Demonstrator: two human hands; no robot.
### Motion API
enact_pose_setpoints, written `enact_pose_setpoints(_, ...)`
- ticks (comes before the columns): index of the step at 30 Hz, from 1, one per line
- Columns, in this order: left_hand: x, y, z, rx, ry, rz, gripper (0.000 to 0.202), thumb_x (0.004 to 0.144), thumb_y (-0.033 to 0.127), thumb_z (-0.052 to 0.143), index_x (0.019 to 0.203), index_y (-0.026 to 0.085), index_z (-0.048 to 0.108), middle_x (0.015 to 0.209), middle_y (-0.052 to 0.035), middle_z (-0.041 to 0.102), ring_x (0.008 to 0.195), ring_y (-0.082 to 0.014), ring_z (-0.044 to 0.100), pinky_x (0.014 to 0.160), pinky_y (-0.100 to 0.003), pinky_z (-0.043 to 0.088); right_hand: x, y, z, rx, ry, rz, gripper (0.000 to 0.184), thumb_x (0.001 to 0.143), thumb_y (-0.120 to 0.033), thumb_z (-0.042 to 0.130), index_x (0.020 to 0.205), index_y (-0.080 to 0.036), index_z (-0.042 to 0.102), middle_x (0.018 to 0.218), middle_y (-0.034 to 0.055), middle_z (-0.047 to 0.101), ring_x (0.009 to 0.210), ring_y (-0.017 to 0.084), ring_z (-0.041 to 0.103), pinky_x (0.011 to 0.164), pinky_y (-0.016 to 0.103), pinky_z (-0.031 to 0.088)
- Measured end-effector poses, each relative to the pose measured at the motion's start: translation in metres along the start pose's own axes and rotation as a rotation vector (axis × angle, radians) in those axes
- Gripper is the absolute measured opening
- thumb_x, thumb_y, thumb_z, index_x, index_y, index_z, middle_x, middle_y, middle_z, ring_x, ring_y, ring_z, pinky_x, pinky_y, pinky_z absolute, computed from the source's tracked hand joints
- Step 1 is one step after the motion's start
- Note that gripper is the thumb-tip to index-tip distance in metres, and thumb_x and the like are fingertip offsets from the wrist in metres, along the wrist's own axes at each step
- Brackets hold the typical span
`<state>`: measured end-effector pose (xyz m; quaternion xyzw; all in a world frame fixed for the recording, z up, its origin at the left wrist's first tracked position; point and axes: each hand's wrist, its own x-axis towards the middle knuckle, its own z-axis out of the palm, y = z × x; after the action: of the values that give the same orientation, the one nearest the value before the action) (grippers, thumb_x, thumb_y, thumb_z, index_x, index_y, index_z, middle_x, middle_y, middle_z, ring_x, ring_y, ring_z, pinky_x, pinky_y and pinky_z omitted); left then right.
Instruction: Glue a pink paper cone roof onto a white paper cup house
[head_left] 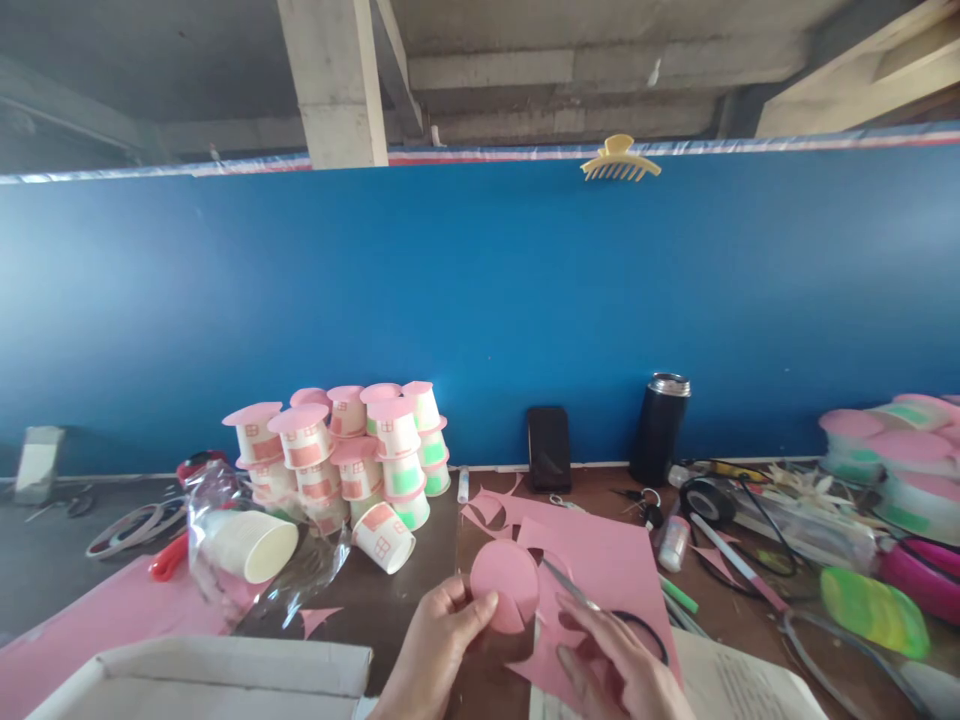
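Note:
My left hand (439,640) pinches a round pink paper disc (506,580) at its lower left edge. My right hand (615,665) is closed on a pair of scissors (574,590), whose blades point up and left toward the disc. Both hands hover over a pink paper sheet (607,560) with a round hole cut out of it. Pink offcuts (487,510) lie just beyond the sheet.
A pile of decorated paper cups with pink lids (352,450) stands at the back left, with a plastic sleeve of plain cups (247,545) in front. A phone (549,448) and a black flask (658,428) lean at the blue wall. Tape, cords and tools clutter the right.

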<state>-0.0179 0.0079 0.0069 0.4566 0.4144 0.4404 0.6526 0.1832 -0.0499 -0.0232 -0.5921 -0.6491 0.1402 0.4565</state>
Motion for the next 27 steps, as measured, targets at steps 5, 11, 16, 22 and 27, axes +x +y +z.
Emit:
enact_pose_setpoints(5, -0.008, 0.0, 0.009, 0.119, -0.193, -0.005, 0.032, 0.074, 0.041, 0.075, 0.088, 0.012, 0.071, 0.078, -0.0048, 0.07, 0.07, -0.0165, 0.059, 0.065, -0.025, 0.04, -0.003, -0.011, 0.01, 0.449, -0.138, 0.447, 0.059, 0.082, -0.058, 0.053, 0.122, -0.015, 0.053, 0.072, 0.0018, 0.067, 0.038, 0.009, 0.052, 0.035, 0.02, 0.034)
enact_pose_setpoints(11, -0.01, -0.005, 0.012, 0.313, -0.22, 0.107, 0.029, 0.08, 0.027, 0.066, 0.106, 0.016, 0.067, 0.09, -0.0068, 0.072, 0.086, -0.023, 0.065, 0.073, -0.028, 0.047, 0.004, -0.019, 0.004, 0.542, -0.185, 0.516, 0.058, 0.08, -0.05, 0.058, 0.121, -0.01, 0.048, 0.046, -0.0102, 0.048, 0.03, 0.004, 0.027, 0.031, 0.018, 0.015)
enact_pose_setpoints(16, -0.015, -0.01, 0.012, 0.777, -0.038, 0.153, 0.049, 0.079, 0.021, 0.059, 0.128, 0.02, 0.057, 0.083, -0.0056, 0.07, 0.077, -0.0232, 0.064, 0.07, -0.031, 0.046, 0.006, -0.019, 0.003, 0.516, -0.198, 0.534, 0.054, 0.083, -0.047, 0.055, 0.123, -0.011, 0.05, 0.044, -0.0094, 0.05, 0.032, 0.005, 0.028, 0.034, 0.018, 0.017)
enact_pose_setpoints(22, -0.021, -0.01, 0.014, 1.121, 0.054, 0.335, 0.053, 0.076, 0.015, 0.057, 0.129, 0.021, 0.055, 0.112, -0.0115, 0.064, 0.102, -0.0281, 0.06, 0.085, -0.039, 0.047, 0.009, -0.017, 0.008, 0.483, -0.162, 0.466, 0.034, 0.082, -0.045, 0.06, 0.097, -0.014, 0.065, 0.055, -0.0055, 0.053, 0.042, 0.008, 0.047, 0.043, 0.021, 0.034)
enact_pose_setpoints(27, -0.023, -0.004, 0.018, 1.196, 0.075, 0.491, 0.05, 0.08, 0.008, 0.053, 0.127, 0.026, 0.056, 0.114, -0.0082, 0.058, 0.108, -0.0259, 0.055, 0.091, -0.041, 0.046, 0.01, -0.019, 0.012, 0.484, -0.161, 0.417, 0.03, 0.084, -0.043, 0.061, 0.097, -0.016, 0.065, 0.06, -0.0064, 0.05, 0.043, 0.008, 0.049, 0.046, 0.022, 0.036)
